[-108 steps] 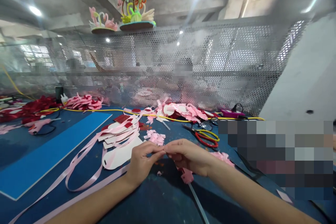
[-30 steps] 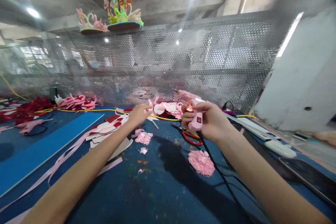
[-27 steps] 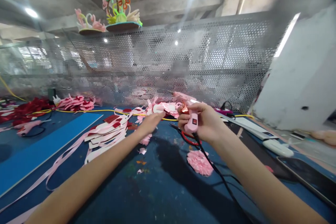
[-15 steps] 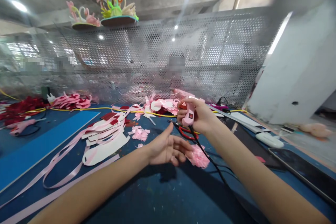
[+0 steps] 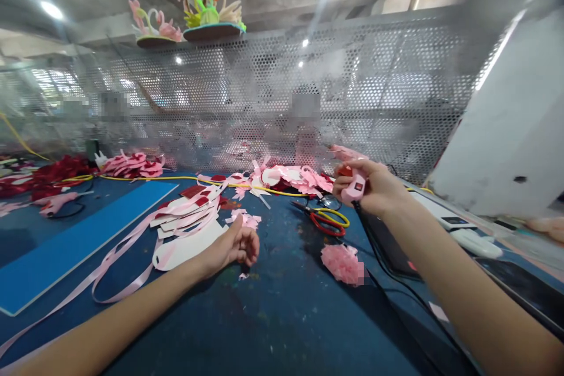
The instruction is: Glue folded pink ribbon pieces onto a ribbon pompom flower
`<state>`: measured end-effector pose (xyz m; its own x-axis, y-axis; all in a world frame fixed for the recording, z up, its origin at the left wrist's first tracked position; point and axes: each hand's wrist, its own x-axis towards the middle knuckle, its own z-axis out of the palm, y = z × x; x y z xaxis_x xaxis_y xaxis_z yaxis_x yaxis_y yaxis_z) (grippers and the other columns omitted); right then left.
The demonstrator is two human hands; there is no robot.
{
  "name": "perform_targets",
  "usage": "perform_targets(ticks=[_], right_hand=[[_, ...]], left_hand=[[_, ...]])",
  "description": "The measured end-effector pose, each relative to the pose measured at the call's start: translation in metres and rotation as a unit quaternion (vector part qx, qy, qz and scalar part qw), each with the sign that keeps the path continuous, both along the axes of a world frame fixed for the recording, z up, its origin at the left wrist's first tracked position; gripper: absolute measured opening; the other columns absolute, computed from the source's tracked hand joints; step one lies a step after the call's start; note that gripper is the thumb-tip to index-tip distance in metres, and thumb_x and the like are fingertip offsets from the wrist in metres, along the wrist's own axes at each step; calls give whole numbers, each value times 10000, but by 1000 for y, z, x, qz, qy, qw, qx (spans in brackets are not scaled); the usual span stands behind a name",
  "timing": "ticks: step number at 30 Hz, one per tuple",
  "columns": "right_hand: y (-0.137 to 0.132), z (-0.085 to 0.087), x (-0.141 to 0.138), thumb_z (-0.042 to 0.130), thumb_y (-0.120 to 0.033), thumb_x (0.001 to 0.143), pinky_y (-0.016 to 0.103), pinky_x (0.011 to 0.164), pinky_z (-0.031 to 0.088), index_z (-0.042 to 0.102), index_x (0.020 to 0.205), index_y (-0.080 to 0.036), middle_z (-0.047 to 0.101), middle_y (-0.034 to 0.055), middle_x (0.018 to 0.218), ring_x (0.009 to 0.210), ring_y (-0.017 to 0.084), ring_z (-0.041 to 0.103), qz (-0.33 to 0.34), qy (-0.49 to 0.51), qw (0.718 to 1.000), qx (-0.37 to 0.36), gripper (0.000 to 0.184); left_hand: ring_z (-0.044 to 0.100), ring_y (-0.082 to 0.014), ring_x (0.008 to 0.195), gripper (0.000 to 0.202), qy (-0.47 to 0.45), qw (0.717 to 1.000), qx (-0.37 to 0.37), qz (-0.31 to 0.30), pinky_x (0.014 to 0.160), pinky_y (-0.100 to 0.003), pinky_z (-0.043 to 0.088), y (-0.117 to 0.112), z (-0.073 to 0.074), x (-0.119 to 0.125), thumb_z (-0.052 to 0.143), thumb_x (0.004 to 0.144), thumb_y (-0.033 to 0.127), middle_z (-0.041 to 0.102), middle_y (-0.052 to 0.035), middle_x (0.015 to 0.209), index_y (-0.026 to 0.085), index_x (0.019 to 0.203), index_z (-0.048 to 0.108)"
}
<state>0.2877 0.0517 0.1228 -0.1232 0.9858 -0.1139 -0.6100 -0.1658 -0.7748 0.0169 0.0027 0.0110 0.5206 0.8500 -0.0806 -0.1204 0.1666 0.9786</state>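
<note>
My right hand [image 5: 374,188] is raised over the right of the table, wrapped around a pink hot glue gun [image 5: 355,187] with a red switch on its butt. A black cord hangs from the gun, and its nozzle points away to the upper left. My left hand [image 5: 235,247] is loosely curled with the thumb held apart; nothing shows in it. Just behind its fingers lies a small pink petal cluster [image 5: 247,219]. A ruffled pink flower [image 5: 340,261] rests on the table below the glue gun. Scissors [image 5: 328,218] with red and yellow handles lie between the hands.
Left of my left hand are white cutouts [image 5: 189,247] with pink ribbons [image 5: 127,241] and a blue board [image 5: 88,241]. Pink petals [image 5: 299,177] are heaped along the perforated screen [image 5: 247,123]. Another glue gun [image 5: 55,202] lies far left; a phone [image 5: 524,285] lies right.
My left hand has moved left, away from the pink flower, its fingers curling more. My right hand has carried the glue gun to the right, uncovering the scissors. The view has shifted slightly.
</note>
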Motion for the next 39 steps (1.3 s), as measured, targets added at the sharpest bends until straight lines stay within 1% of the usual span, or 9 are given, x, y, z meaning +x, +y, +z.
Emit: perform_targets(ticks=[3,8,11,15,20,23,26,32,39], right_hand=[[3,-5,-3,485,-43,679,168,393,366,469,732,-198,439,-51,572,384,43,356,8,-7,1000,-13,164],[7,-12,-9,485,-42,697,172,380,358,457,723,-193,448,-38,584,393,49,355,21,-18,999,-26,156],[6,-9,-8,493,-56,709,165,377,355,449,714,-192,453,-34,588,399,49,356,22,-17,999,-26,142],[2,-4,-5,492,-63,716,162,380,352,448,704,-189,453,-35,575,395,47,354,19,-10,1000,-20,134],[0,-3,-7,489,-51,700,166,384,343,444,708,-188,469,-36,577,386,44,351,16,-6,1000,-16,144],[-3,-3,-10,486,-50,695,170,386,339,469,737,-188,469,-40,575,384,45,351,25,-6,1000,-13,145],[-6,-2,-13,487,-54,697,167,383,331,467,717,-180,461,-42,561,385,46,353,34,-7,999,-13,130],[-8,-1,-10,495,-66,702,165,382,321,444,696,-187,451,-52,547,393,52,363,41,-6,999,-10,131],[-8,-3,-11,491,-65,696,166,398,329,437,692,-183,470,-48,567,389,42,361,36,-9,999,-5,130]], left_hand=[[588,-202,924,728,134,977,164,-37,837,-297,429,-18,4,-16,156,831,677,650,-106,978,167,954,663],[434,-230,1233,394,352,862,348,-111,1043,-390,314,-35,-4,-31,365,920,401,508,-39,1329,283,1277,484],[378,-201,1283,397,387,798,444,-124,1067,-376,303,-35,-18,-36,340,934,216,463,-26,1373,296,1311,439],[518,-197,1142,339,381,751,534,-80,972,-322,409,-37,-31,-39,353,928,170,614,-85,1185,243,1184,563],[616,-168,909,255,331,793,511,-19,813,-263,477,-33,-22,-21,430,889,129,690,-58,943,212,973,656],[642,-150,830,188,304,852,425,39,780,-242,486,-21,-10,12,532,824,114,708,-24,882,210,845,692],[648,-157,818,140,239,878,407,86,783,-250,489,0,0,55,570,792,124,714,-40,854,173,800,701],[657,-151,850,232,227,864,449,-29,800,-239,488,44,3,117,547,748,62,726,-19,902,189,840,719],[637,-157,881,381,290,844,452,-8,839,-263,458,53,3,93,423,714,-1,716,-21,926,190,871,712]])
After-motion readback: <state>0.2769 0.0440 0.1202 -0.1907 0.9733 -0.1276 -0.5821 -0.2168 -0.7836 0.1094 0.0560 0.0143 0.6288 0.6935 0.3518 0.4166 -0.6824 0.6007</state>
